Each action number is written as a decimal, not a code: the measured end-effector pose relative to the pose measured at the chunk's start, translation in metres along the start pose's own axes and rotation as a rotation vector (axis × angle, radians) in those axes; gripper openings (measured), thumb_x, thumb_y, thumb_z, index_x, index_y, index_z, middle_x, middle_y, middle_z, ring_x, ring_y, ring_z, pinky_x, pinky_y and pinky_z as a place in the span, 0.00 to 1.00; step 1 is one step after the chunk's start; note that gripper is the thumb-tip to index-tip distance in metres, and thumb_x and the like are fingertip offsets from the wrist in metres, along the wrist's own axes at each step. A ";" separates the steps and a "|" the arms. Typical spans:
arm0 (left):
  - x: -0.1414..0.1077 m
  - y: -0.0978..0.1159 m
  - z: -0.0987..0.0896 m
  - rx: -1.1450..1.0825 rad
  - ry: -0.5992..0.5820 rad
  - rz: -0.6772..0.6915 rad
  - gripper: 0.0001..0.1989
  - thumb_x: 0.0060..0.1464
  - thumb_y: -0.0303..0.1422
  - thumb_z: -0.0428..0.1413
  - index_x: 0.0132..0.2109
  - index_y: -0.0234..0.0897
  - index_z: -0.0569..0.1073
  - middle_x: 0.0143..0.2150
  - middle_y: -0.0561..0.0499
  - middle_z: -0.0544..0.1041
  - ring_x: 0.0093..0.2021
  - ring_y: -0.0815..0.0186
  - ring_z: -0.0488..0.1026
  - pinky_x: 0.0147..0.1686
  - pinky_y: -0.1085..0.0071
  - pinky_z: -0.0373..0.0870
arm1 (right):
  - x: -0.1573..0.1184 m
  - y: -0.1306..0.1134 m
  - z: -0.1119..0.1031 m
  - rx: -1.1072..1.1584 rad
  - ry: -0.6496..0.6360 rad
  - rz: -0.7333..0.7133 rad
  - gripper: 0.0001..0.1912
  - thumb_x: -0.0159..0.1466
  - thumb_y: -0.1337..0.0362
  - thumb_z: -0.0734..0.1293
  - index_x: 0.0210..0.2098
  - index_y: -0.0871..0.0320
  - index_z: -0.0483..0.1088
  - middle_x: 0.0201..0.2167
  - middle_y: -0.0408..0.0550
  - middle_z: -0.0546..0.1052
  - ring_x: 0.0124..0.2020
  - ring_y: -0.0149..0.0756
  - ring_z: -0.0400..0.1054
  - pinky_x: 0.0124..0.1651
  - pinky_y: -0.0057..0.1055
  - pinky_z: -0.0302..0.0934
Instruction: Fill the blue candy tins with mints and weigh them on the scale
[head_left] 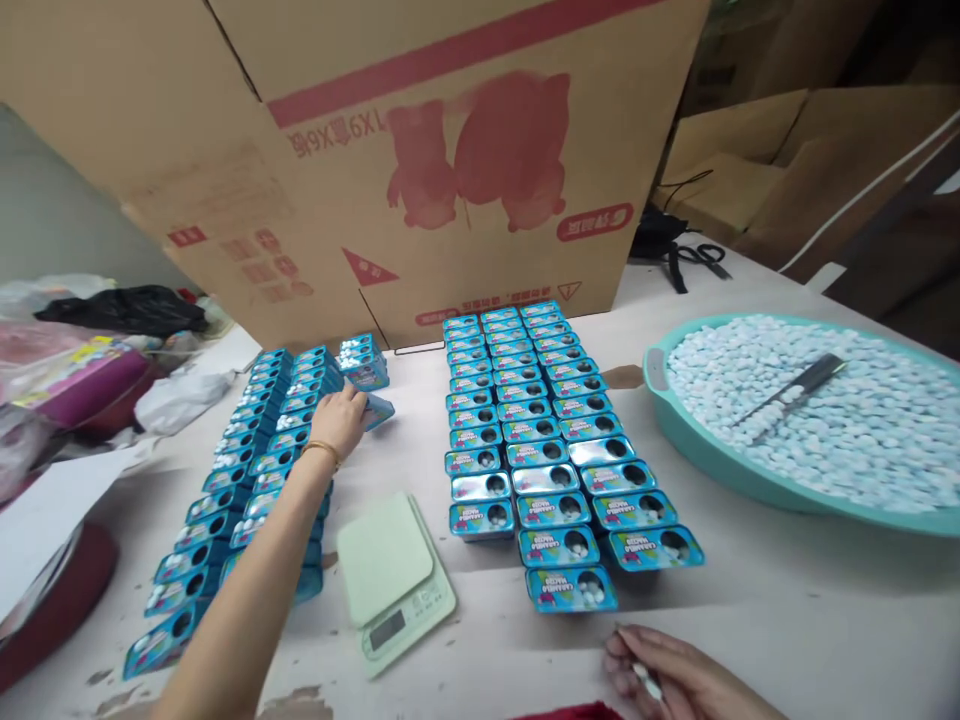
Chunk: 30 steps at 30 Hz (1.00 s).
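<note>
While the left hand (341, 417) stretches out beyond the far edge of the scale (386, 560), it has a blue box (381, 412) in its grip, fingers narrow around the left part, the free end poking out to the right! That box sits straight beyond the scale, just short of a small blue cluster (365, 372) standing farther out on the same line. Its long axis looks to run roughly crosswise, though the fingers hide too much to be sure

And here's the relation that counts: the left hand is right on the box, the right hand (667, 668) well apart, down on the near right side of the scale. That right hand is curled, a small pale piece (646, 682) pinched in its fingers; what it is, I cannot tell!

Look left of the scale: long rows of boxes (229, 477), round holes in their tops. Right of the scale and reaching past it, a packed block (525, 430), white sweets showing in several of the nearer holes! Farther right of the scale, a teal basin (694, 455) heaped with pale sweets (862, 430), a dark-handled tool (817, 375) lying on top
</note>
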<state>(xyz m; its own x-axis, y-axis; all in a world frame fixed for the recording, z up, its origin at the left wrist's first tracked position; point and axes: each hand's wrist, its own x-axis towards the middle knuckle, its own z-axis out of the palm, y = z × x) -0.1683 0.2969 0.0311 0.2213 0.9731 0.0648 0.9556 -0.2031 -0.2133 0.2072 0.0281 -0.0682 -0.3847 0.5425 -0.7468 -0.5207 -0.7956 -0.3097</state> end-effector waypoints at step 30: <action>-0.333 0.065 0.076 -0.491 0.373 -0.499 0.17 0.58 0.44 0.48 0.41 0.34 0.70 0.40 0.43 0.72 0.44 0.59 0.70 0.44 0.62 0.68 | -0.023 -0.001 0.100 -1.065 -0.353 -0.237 0.22 0.57 0.47 0.65 0.35 0.62 0.65 0.24 0.43 0.73 0.15 0.23 0.62 0.18 0.21 0.49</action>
<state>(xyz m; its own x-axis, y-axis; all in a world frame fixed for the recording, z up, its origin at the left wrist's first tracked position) -0.1950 -0.0317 -0.0780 -0.2887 0.8787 0.3803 0.9163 0.1383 0.3760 0.1406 0.0434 0.0081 -0.6429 0.6207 -0.4488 0.2361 -0.3968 -0.8870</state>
